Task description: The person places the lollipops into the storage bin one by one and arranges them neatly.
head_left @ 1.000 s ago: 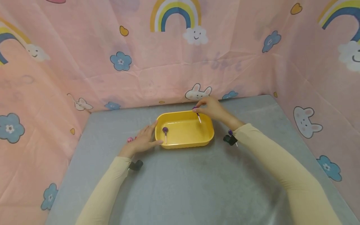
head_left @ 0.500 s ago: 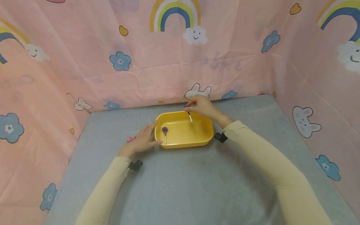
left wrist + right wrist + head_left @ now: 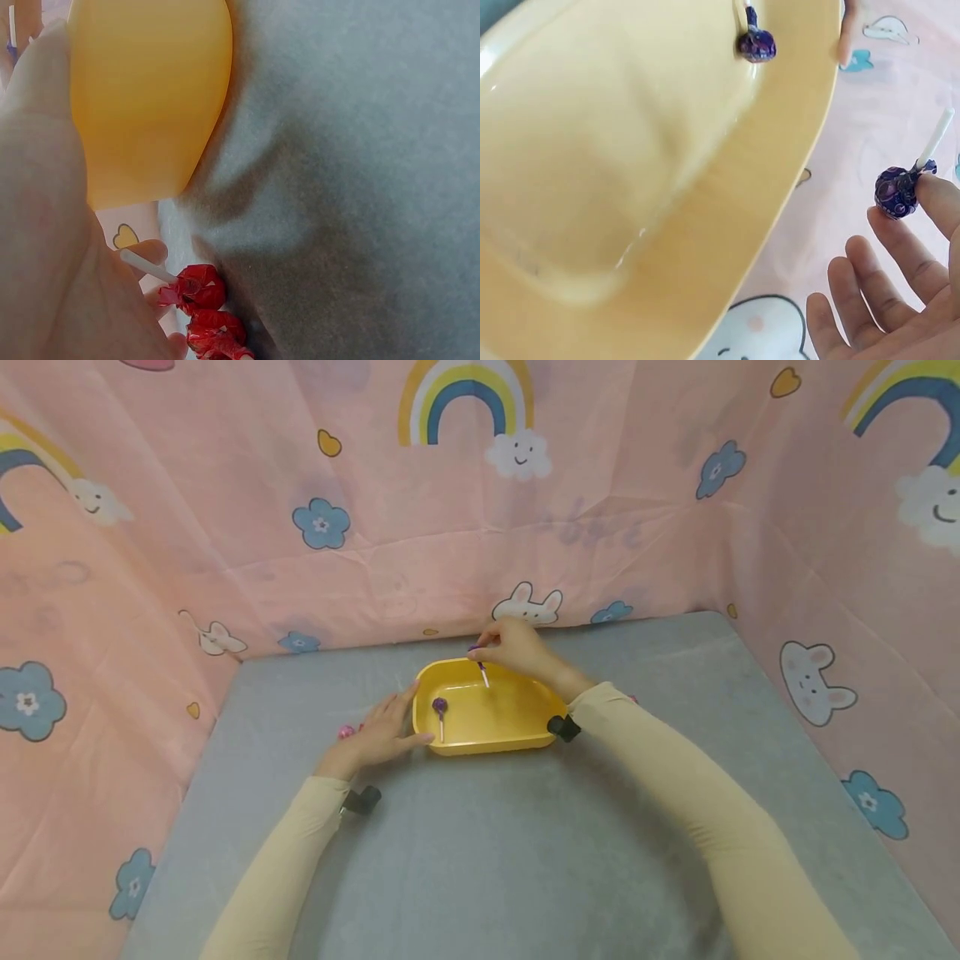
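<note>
A yellow tray sits towards the back of the grey table. My right hand is above its far rim and pinches a purple-wrapped lollipop between thumb and forefinger, the white stick free. Inside the tray, at its left end, lies another purple lollipop. My left hand rests against the tray's left end with its fingers extended and the thumb at the near corner. Close by its fingers, red-wrapped lollipops show in the left wrist view.
A pink-red candy peeks out left of the left hand. Another small pink bit shows behind the right sleeve. Pink printed cloth hangs along the back and sides of the grey table.
My right hand has moved left along the tray's far rim, carrying the purple lollipop. The left hand, the tray and the lollipop inside it have stayed put.
</note>
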`<control>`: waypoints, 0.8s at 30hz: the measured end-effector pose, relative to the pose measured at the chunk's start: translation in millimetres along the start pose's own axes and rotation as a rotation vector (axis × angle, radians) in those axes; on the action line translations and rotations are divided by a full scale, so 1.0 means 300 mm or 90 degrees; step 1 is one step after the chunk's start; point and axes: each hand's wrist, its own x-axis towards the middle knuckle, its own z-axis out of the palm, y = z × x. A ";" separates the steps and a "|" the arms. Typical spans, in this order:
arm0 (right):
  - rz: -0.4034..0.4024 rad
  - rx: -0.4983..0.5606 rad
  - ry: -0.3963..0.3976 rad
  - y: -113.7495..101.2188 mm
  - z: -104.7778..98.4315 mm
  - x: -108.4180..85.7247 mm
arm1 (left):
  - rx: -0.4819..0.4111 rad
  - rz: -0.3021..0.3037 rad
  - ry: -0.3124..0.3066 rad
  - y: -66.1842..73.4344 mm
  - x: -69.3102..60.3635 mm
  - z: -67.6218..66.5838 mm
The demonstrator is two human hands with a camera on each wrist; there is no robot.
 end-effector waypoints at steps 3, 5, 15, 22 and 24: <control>-0.019 0.008 0.005 -0.007 0.016 0.003 | 0.001 0.002 0.002 -0.005 0.005 0.002; -0.026 0.008 0.007 -0.010 0.026 0.003 | -0.001 0.005 0.005 -0.007 0.008 0.003; 0.018 -0.017 -0.012 -0.020 0.096 -0.001 | 0.003 0.018 0.011 -0.003 0.002 0.003; 0.035 -0.009 -0.011 -0.012 0.150 -0.003 | 0.006 0.023 0.005 0.020 -0.016 -0.010; 0.043 -0.009 -0.007 -0.008 0.165 -0.004 | 0.008 0.022 0.003 0.021 -0.016 -0.011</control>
